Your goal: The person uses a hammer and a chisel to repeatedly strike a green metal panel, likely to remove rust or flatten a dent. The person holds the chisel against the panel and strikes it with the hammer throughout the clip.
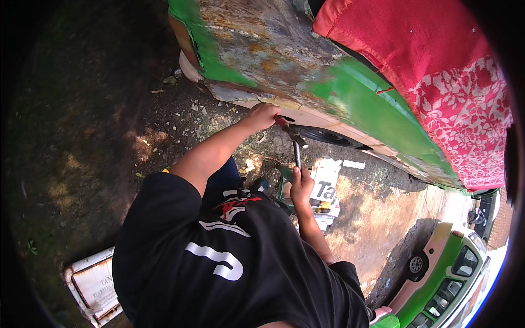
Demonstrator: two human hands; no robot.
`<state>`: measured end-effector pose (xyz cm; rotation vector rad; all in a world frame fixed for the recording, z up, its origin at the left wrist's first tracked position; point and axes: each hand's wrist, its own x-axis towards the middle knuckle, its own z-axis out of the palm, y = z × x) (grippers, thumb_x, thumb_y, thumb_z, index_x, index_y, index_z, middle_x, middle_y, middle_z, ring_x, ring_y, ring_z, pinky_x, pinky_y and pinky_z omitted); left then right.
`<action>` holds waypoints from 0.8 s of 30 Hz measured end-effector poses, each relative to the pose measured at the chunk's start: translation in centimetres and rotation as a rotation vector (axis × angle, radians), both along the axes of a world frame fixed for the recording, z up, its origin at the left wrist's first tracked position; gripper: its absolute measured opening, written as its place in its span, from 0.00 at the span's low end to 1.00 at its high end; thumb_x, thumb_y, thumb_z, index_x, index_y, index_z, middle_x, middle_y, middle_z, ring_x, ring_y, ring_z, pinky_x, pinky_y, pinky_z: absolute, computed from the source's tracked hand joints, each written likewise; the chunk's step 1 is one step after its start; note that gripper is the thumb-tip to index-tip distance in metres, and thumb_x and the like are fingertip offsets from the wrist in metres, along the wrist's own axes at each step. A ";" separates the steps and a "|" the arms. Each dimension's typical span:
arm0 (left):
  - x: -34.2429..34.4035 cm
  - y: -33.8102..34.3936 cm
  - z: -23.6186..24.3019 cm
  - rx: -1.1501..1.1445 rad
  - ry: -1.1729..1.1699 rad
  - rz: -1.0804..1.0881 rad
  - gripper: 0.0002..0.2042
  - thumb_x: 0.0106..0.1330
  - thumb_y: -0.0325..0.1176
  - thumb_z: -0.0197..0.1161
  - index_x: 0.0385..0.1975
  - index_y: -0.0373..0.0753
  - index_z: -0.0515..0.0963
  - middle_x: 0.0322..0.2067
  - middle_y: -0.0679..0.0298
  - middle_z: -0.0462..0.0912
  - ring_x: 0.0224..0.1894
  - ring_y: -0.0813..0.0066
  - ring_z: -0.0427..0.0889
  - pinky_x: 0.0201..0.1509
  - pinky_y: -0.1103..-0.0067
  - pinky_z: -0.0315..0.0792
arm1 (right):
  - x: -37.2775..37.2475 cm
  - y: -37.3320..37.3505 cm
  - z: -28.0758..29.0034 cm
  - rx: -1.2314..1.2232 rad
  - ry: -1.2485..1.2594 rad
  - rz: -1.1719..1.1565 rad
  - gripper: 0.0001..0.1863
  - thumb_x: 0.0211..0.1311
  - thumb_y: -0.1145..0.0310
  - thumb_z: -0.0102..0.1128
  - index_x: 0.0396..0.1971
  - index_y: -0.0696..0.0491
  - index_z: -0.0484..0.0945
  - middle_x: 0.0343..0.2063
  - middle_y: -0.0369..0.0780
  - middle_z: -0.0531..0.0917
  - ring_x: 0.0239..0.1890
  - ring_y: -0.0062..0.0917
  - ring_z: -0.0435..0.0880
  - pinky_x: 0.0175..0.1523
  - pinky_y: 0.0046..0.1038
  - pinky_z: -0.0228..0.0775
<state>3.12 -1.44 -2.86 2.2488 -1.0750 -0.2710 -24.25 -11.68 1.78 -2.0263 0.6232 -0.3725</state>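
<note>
My right hand (301, 187) is closed around the shaft of a hammer (297, 154). Its metal head sits at the upper end of the shaft, just right of my left hand (264, 116). That left hand is closed beside the lower edge of a vehicle body, with a short red piece (280, 120) at its fingers. The red piece meets the hammer head, and I cannot tell its exact kind. Above both hands spreads the worn body panel (268, 49), green in places and bare, rusty metal in others. A dark wheel (325, 136) shows under the pale pink lower edge.
A red flowered cloth (426, 71) drapes over the vehicle at upper right. White printed sheets (328, 180) lie on the dirt ground beyond my right hand. A white metal-framed sign (95, 287) rests at lower left. Another green and pink vehicle (432, 284) stands at lower right.
</note>
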 end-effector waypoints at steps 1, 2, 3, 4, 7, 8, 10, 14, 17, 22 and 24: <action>0.0 0.3 0.1 -0.004 0.011 0.018 0.05 0.55 0.30 0.63 0.23 0.37 0.75 0.23 0.53 0.80 0.29 0.54 0.81 0.32 0.64 0.70 | -0.3 0.1 0.7 0.045 -0.059 -0.021 0.15 0.71 0.60 0.55 0.32 0.58 0.75 0.13 0.44 0.74 0.15 0.29 0.71 0.24 0.31 0.64; 0.2 0.6 0.2 -0.009 0.022 0.037 0.05 0.55 0.30 0.63 0.23 0.37 0.75 0.23 0.53 0.80 0.29 0.54 0.81 0.32 0.64 0.70 | -0.2 0.1 1.0 0.087 -0.130 -0.021 0.14 0.71 0.61 0.54 0.32 0.57 0.75 0.13 0.42 0.73 0.15 0.25 0.69 0.24 0.30 0.64; 0.3 0.5 0.6 -0.022 0.033 0.053 0.05 0.55 0.30 0.63 0.23 0.37 0.75 0.24 0.53 0.80 0.29 0.53 0.81 0.32 0.64 0.70 | -0.2 0.4 1.3 0.068 -0.222 -0.061 0.15 0.71 0.61 0.55 0.29 0.58 0.74 0.13 0.43 0.72 0.14 0.26 0.67 0.23 0.30 0.62; 0.3 0.5 0.1 -0.019 0.049 0.044 0.05 0.55 0.30 0.63 0.23 0.37 0.74 0.24 0.53 0.81 0.30 0.53 0.81 0.33 0.64 0.70 | 0.2 0.4 1.4 0.043 -0.061 -0.042 0.16 0.71 0.60 0.55 0.28 0.58 0.74 0.12 0.44 0.72 0.14 0.26 0.67 0.23 0.31 0.62; 1.2 1.4 0.5 -0.011 0.082 0.058 0.06 0.54 0.29 0.63 0.23 0.37 0.74 0.24 0.53 0.80 0.29 0.52 0.81 0.32 0.64 0.70 | 0.7 -0.5 -0.8 -0.003 0.217 0.020 0.19 0.71 0.58 0.55 0.27 0.59 0.73 0.12 0.45 0.71 0.14 0.28 0.68 0.23 0.35 0.62; 0.4 1.5 1.8 -0.027 0.118 0.046 0.05 0.54 0.27 0.64 0.22 0.36 0.74 0.24 0.54 0.80 0.30 0.52 0.80 0.33 0.64 0.70 | -0.6 -0.5 -1.1 0.017 0.148 -0.031 0.18 0.71 0.59 0.54 0.28 0.59 0.74 0.13 0.45 0.71 0.15 0.27 0.68 0.24 0.34 0.62; 0.8 2.9 0.4 -0.096 0.036 0.057 0.05 0.53 0.26 0.64 0.22 0.37 0.73 0.25 0.55 0.80 0.30 0.53 0.80 0.33 0.64 0.70 | -1.7 0.4 -0.2 0.088 0.024 -0.076 0.16 0.71 0.61 0.53 0.30 0.59 0.75 0.13 0.40 0.71 0.18 0.20 0.69 0.25 0.30 0.63; -0.3 4.2 -1.0 -0.154 -0.020 -0.065 0.05 0.51 0.25 0.63 0.25 0.39 0.73 0.26 0.59 0.79 0.33 0.57 0.80 0.35 0.66 0.71 | -2.0 -0.3 0.6 0.423 0.011 -0.139 0.14 0.71 0.63 0.55 0.31 0.59 0.76 0.15 0.31 0.70 0.19 0.12 0.63 0.24 0.21 0.58; -1.0 4.2 0.1 -0.288 -0.001 -0.101 0.09 0.47 0.22 0.64 0.26 0.40 0.71 0.25 0.62 0.75 0.33 0.60 0.77 0.35 0.68 0.70 | -1.8 -1.4 0.8 0.290 0.036 -0.093 0.14 0.71 0.64 0.56 0.31 0.60 0.77 0.15 0.31 0.69 0.19 0.12 0.63 0.24 0.21 0.58; -2.2 3.9 0.4 -0.457 0.207 0.037 0.09 0.48 0.22 0.65 0.26 0.38 0.71 0.24 0.63 0.74 0.29 0.65 0.76 0.34 0.71 0.70 | -1.7 -1.6 2.1 0.227 0.022 -0.081 0.15 0.70 0.63 0.56 0.32 0.61 0.78 0.15 0.32 0.70 0.21 0.14 0.64 0.25 0.23 0.59; -2.4 3.7 0.3 -0.534 0.245 0.076 0.07 0.56 0.24 0.64 0.27 0.37 0.71 0.25 0.65 0.71 0.26 0.74 0.71 0.31 0.77 0.67 | -2.0 -1.7 1.9 0.228 0.056 -0.085 0.15 0.70 0.62 0.56 0.32 0.61 0.78 0.15 0.33 0.70 0.21 0.14 0.64 0.25 0.23 0.60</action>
